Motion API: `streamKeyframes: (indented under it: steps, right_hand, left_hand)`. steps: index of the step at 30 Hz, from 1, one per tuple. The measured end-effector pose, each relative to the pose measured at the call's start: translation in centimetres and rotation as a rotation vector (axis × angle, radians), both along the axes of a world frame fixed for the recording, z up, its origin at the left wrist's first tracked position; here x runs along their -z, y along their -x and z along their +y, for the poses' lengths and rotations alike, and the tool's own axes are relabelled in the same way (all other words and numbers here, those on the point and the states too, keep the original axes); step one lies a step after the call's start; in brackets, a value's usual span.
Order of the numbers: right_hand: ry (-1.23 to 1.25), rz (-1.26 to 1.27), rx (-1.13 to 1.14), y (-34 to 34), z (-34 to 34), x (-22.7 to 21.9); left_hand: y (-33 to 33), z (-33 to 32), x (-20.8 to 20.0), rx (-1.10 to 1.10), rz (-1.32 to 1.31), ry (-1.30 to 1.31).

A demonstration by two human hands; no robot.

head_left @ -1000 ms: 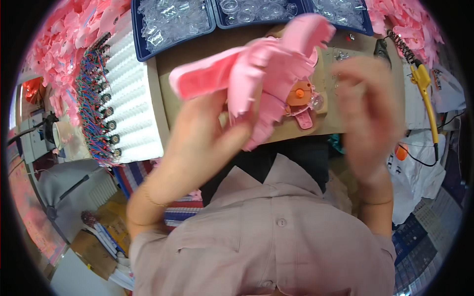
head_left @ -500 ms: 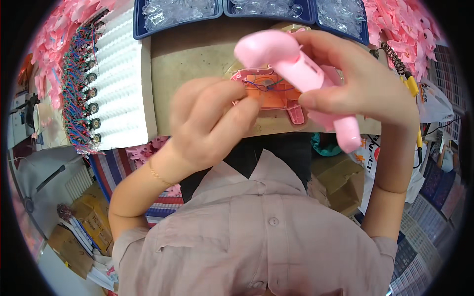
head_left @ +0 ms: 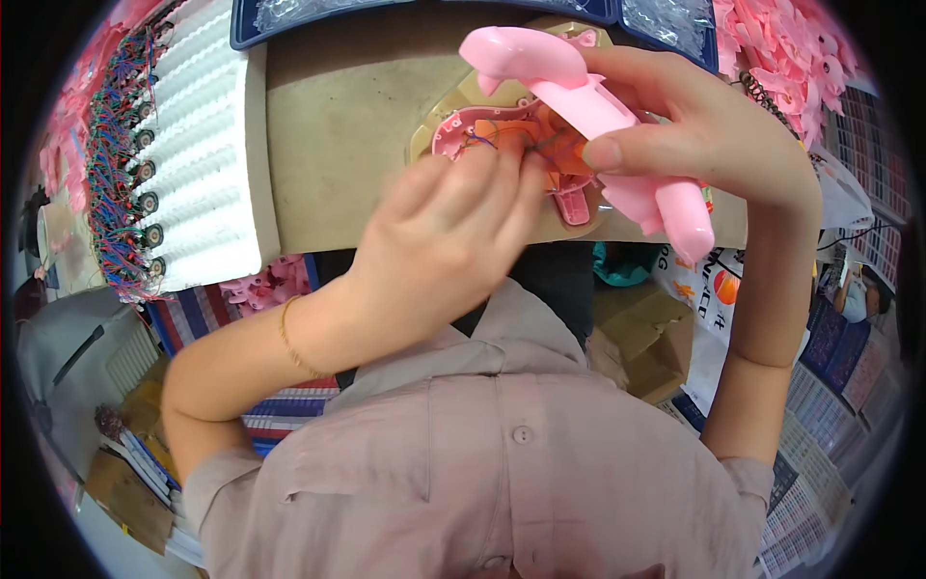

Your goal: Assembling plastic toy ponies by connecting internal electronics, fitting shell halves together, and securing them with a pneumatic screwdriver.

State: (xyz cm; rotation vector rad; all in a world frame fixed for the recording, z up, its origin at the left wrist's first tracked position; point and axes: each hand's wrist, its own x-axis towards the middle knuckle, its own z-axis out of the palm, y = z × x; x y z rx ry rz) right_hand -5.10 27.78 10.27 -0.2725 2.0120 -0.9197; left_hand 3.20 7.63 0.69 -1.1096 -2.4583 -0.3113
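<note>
My right hand (head_left: 709, 135) grips a glossy pink plastic toy shell half (head_left: 608, 111), held tilted above the table with its rounded end at upper left. Below it, another pink shell half (head_left: 575, 206) lies open-side up in a beige holder (head_left: 421, 137). Inside that lower shell are an orange part (head_left: 511, 132) and thin dark wires (head_left: 478, 141). My left hand (head_left: 449, 232) reaches over this shell with fingers bent and pressed together at the orange part. Its fingertips are partly blurred, and whatever they pinch is hidden.
White ridged foam trays (head_left: 207, 145) stand at left, edged by speakers with coloured wires (head_left: 121, 193). Blue bins (head_left: 333, 14) of clear plastic parts line the back. Pink parts (head_left: 781, 58) are heaped at far right. A cardboard box (head_left: 641, 338) sits below the table edge.
My left hand has moved right and further over the lower shell, its fingertips now at the orange part. The held pink shell has shifted slightly, its rounded end a little higher.
</note>
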Motion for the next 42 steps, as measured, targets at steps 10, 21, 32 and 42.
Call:
streamKeyframes:
  steps: [10, 21, 32, 42]
  right_hand:
    - [-0.048, 0.381, 0.202, -4.3, -2.7, 0.1]
    - [-0.122, 0.758, -0.531, -1.4, -2.7, 2.4]
    - [-0.191, 0.747, -0.499, -1.6, -2.8, 2.8]
    - [-0.21, 0.783, -0.477, -1.8, -3.8, 1.9]
  left_hand:
    - [-2.3, 3.0, -1.8, 0.019, 0.165, 0.761]
    - [-4.1, -4.9, 1.6, 0.182, -0.528, -0.285]
    - [-1.1, -5.3, 3.9, -0.127, -0.334, -0.52]
    - [0.4, -5.3, 3.5, -0.079, -0.378, -0.522]
